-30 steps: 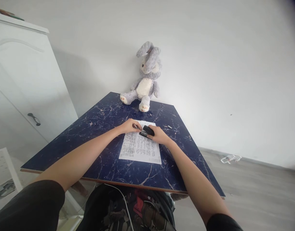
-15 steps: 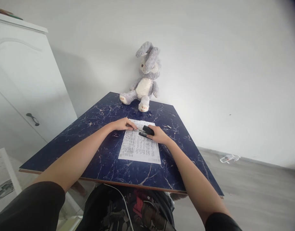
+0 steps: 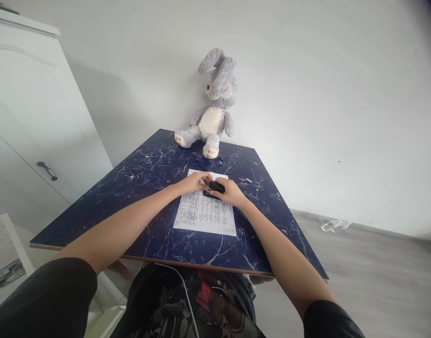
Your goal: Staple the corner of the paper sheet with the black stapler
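Observation:
A printed sheet of paper [image 3: 204,213] lies flat on the dark blue marbled table [image 3: 145,188]. My right hand [image 3: 229,193] is wrapped around a small black stapler [image 3: 215,188] resting over the sheet's far part. My left hand [image 3: 196,182] sits just left of the stapler, its fingers pinched together at the stapler's front end. What the left fingertips hold is too small to make out.
A grey and white plush rabbit [image 3: 211,108] sits at the table's far edge against the white wall. A tiny pale object [image 3: 249,180] lies on the table right of the paper. A white cabinet [image 3: 28,122] stands at left. A plastic bottle [image 3: 331,226] lies on the floor at right.
My left hand has slid right from the paper's far left corner to the stapler's front and closed its fingers into a pinch. The right hand stays on the stapler.

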A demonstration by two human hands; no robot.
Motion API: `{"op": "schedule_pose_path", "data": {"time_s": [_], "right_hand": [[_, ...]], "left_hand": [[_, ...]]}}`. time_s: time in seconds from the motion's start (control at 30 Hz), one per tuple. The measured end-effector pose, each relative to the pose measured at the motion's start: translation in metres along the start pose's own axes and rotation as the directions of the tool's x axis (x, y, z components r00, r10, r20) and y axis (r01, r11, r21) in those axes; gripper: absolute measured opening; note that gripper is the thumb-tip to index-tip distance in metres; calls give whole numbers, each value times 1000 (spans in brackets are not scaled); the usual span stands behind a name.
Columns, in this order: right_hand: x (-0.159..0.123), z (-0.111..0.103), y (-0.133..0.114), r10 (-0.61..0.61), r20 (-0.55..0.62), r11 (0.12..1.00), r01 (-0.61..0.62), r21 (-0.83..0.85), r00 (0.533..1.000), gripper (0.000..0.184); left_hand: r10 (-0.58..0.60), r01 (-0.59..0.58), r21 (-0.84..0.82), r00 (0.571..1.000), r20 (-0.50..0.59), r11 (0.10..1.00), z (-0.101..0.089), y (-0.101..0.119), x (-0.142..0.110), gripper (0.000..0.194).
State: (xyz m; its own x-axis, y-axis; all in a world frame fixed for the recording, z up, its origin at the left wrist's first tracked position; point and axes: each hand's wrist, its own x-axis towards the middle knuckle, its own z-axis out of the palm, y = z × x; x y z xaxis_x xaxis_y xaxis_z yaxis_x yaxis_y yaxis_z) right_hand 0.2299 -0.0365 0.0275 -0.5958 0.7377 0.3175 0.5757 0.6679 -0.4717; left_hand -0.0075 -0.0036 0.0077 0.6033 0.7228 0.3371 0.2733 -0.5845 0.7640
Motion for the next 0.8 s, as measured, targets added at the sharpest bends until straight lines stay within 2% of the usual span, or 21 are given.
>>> {"op": "schedule_pose_path", "data": {"time_s": [0.1, 0.2, 0.27, 0.33, 0.43, 0.5, 0.63, 0.73, 0.8], "right_hand": [[0, -4, -4, 8, 24, 1000, -8, -21, 1000, 25], [0, -18, -3, 40, 10, 998, -40, -55, 999, 27], [-3, -31, 3, 91, -37, 991, -94, -94, 995, 27], [-6, -45, 13, 173, -95, 970, -187, -157, 980, 25], [-13, -62, 32, 309, -140, 908, -335, -252, 941, 21], [-16, -69, 43, 353, -120, 884, -373, -282, 928, 19], [-18, -71, 52, 291, 16, 933, -280, -226, 957, 18], [-18, -70, 48, 200, 135, 975, -184, -126, 970, 21], [-18, -70, 44, 165, 174, 983, -148, -105, 971, 21]], "left_hand": [[-6, 5, 68, 1000, 27, 998, -3, -1, -1, 22], [-10, 11, 187, 1000, -5, 982, -6, 0, -2, 17], [0, 3, 297, 1000, -10, 955, -6, -2, -3, 25], [-11, -9, 406, 999, 46, 914, -6, -7, -4, 36], [-99, 17, 502, 986, 138, 865, -5, -19, -6, 54], [-151, 41, 528, 974, 167, 848, -5, -25, -6, 60], [-176, 44, 548, 966, 190, 835, -6, -24, -7, 63], [-177, 44, 548, 966, 191, 835, -7, -18, -7, 65], [-167, 37, 547, 967, 190, 836, -7, -15, -8, 64]]}}
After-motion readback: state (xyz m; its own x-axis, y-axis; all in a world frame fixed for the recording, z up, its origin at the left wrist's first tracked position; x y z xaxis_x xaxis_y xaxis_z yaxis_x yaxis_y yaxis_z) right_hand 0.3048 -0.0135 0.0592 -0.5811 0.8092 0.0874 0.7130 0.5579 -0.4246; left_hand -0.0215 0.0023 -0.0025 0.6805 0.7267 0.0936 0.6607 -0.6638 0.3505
